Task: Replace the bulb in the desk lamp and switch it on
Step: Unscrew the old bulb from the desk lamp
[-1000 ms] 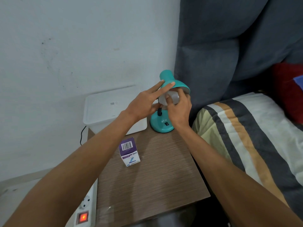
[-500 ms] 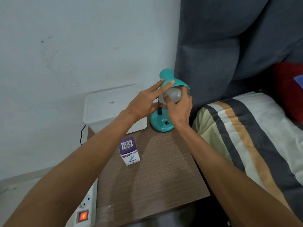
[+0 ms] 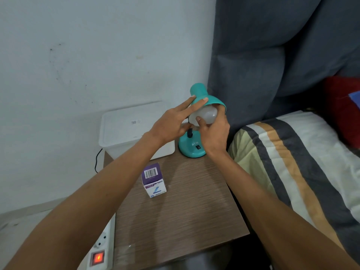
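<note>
Frosted, light and likely fragile, the bulb (image 3: pixel 204 115) sat clasped in the right hand (image 3: pixel 213 133) while the left hand (image 3: pixel 171 125), fingers extended, steadied the shade (image 3: pixel 206 99).

You have a white plastic box (image 3: pixel 134 129) at the far left of the wooden side table (image 3: pixel 175 217), a dark cable (image 3: pixel 96 160) hanging behind it. Left of the table, near you, a power strip (image 3: pixel 100 252) shows a glowing red switch. Right lies a striped blanket (image 3: pixel 292 164), a red cushion (image 3: pixel 342 110) beyond.
</note>
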Tool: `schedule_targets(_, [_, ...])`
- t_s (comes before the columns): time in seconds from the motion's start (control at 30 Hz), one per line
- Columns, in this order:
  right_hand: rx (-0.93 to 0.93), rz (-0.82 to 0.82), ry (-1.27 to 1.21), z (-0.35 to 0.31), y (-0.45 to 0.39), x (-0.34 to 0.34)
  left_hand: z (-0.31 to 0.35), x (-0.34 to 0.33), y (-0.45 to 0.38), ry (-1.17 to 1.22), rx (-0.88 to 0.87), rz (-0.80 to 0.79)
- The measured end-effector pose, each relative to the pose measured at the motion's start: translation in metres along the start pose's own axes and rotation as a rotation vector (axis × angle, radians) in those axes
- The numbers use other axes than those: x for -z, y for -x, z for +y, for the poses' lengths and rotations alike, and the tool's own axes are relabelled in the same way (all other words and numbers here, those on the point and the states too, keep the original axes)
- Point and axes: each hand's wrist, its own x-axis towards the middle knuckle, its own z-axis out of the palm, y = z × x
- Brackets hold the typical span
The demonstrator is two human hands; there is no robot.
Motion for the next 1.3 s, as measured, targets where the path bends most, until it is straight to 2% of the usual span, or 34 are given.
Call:
schedule_targets(0.13, [0.024,-0.041,0.076,-0.001,0.002,-0.002,0.001,0.0,0.001,0.005,0.006,0.007])
schedule_targets(0.27, [0.07,-0.003,0.036,0.003,0.006,-0.007,0.003,0.001,0.0,-0.003,0.003,0.007])
schedule_targets(0.43, [0.024,0.056,0.088,0.004,0.004,-0.007,0.001,0.002,0.0,0.013,0.017,0.005])
schedule_targets(0.7, [0.048,0.009,0.091,0.0,0.002,0.001,0.006,0.002,0.0,0.039,0.027,0.015])
schedule_targets(1.0, [0.07,0.03,0.047,0.006,0.011,0.007,0.013,0.006,0.002,0.012,0.033,0.002])
schedule_targets(1.3, [0.095,-0.002,0.088,0.016,0.03,0.035,0.025,0.019,0.021,-0.024,0.188,-0.053])
